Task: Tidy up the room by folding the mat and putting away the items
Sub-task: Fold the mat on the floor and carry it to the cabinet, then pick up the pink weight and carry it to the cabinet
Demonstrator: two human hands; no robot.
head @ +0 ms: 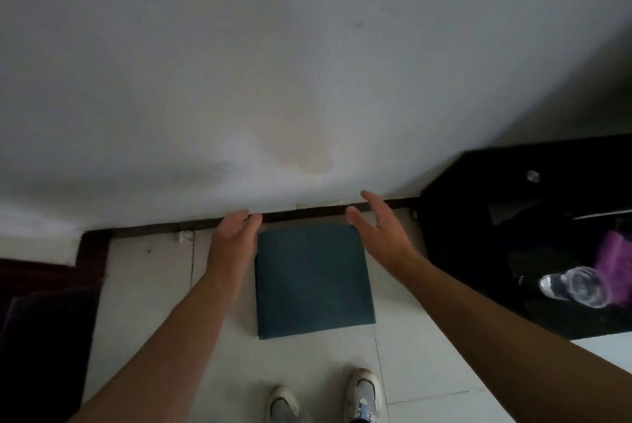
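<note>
The mat [313, 280] is dark blue-green and lies folded flat on the pale tiled floor [150, 286], right in front of you. It looks almost square, so you cannot really pick a long side. Its far edge runs along the dark baseboard [164, 228] at the bottom of the white wall [273, 80]. Its near edge faces your shoes [364, 392], and there you can see the folded layers. The mat sits a tiny bit crooked, with the near right corner a little farther from you than the near left one.

Your left hand [236, 234] is just beside the far left corner of the mat. Its fingers are straight and loose and hold nothing. Your right hand [379, 227] is by the far right corner. Its fingers are spread wide, the thumb is apart, and it holds nothing too. You cannot tell if either hand touches the mat.

There is bare floor to the left of the mat and between the mat and your shoes. A small white scrap [185, 235] lies by the baseboard on the left. Farther left is something dark red [44, 320]. On the right, a black table [478, 251] stands near the mat. On it lie a clear cup [578, 286], tipped on its side, and a purple cloth [615, 258].
</note>
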